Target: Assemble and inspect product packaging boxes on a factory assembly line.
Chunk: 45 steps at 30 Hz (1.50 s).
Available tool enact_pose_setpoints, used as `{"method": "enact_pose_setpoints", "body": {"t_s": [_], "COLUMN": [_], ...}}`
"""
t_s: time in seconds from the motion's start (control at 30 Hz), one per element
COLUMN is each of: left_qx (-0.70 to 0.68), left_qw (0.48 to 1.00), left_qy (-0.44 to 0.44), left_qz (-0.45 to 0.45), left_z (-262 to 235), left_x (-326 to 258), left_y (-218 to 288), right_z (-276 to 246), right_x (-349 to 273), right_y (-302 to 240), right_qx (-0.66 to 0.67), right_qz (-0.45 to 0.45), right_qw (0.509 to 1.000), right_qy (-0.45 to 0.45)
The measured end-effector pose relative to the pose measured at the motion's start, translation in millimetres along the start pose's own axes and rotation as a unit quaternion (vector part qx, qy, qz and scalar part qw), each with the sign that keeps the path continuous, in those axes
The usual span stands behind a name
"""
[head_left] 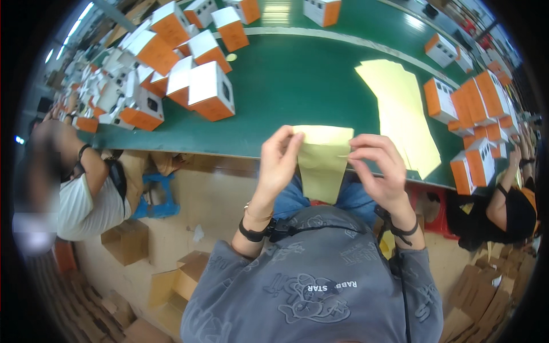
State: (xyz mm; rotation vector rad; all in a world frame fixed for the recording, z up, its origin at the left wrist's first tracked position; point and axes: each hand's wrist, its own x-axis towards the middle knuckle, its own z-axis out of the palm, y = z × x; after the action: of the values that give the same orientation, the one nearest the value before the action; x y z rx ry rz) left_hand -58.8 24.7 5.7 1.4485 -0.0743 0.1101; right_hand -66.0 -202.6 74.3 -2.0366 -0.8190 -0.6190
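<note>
A yellow sheet (323,163) hangs between my hands at the near edge of the green table, its top part lighter and seemingly bent over along a crease. My left hand (280,157) pinches the sheet's upper left side between thumb and fingers. On the opposite side, the fingertips of my right hand (382,166) close at the sheet's right edge. A small pale sliver shows by those fingertips, too small to make out. To the right, a fanned stack of similar yellow sheets (400,108) lies on the table.
White and orange boxes (211,91) crowd the left of the green table (274,86); more boxes (474,108) are stacked at right. A small yellow round piece (231,57) lies near the left boxes. Co-workers sit on both sides. Cardboard boxes (126,240) stand on the floor.
</note>
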Motion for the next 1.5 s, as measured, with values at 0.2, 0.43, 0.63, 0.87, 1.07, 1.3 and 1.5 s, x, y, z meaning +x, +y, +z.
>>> {"method": "enact_pose_setpoints", "body": {"t_s": [0.2, 0.43, 0.63, 0.87, 1.07, 1.3, 1.5], "left_qx": [-0.364, 0.421, 0.464, 0.475, 0.338, 0.255, 0.299], "left_qw": [0.914, 0.780, 0.797, 0.842, 0.869, 0.957, 0.952], "left_qy": [-0.143, 0.448, 0.365, 0.241, 0.338, 0.127, 0.004], "left_qz": [0.106, 0.116, 0.126, 0.082, 0.127, 0.053, 0.071], "left_z": [-152.5, -114.8, -87.2, -55.3, -70.5, -38.5, 3.7], "left_x": [6.2, 38.0, 52.4, 36.7, 17.4, 18.0, 31.2], "left_y": [-41.2, 17.5, 7.0, -0.5, 12.6, 39.0, 11.1], "right_z": [-3.6, 3.7, 69.4, 191.6, 152.7, 27.1, -21.9], "right_x": [-3.1, 20.2, 94.5, 150.4, 141.3, 56.2, 26.3], "right_y": [15.5, 24.4, 44.4, 53.0, 87.4, 79.4, 79.2], "right_qx": [0.014, 0.169, 0.190, 0.105, 0.227, 0.246, 0.017], "right_qz": [0.052, 0.219, 0.211, 0.110, 0.267, 0.456, 0.295], "right_qw": [0.998, 0.961, 0.952, 0.979, 0.923, 0.816, 0.953], "right_qy": [-0.019, -0.007, -0.117, -0.134, -0.162, -0.256, -0.061]}}
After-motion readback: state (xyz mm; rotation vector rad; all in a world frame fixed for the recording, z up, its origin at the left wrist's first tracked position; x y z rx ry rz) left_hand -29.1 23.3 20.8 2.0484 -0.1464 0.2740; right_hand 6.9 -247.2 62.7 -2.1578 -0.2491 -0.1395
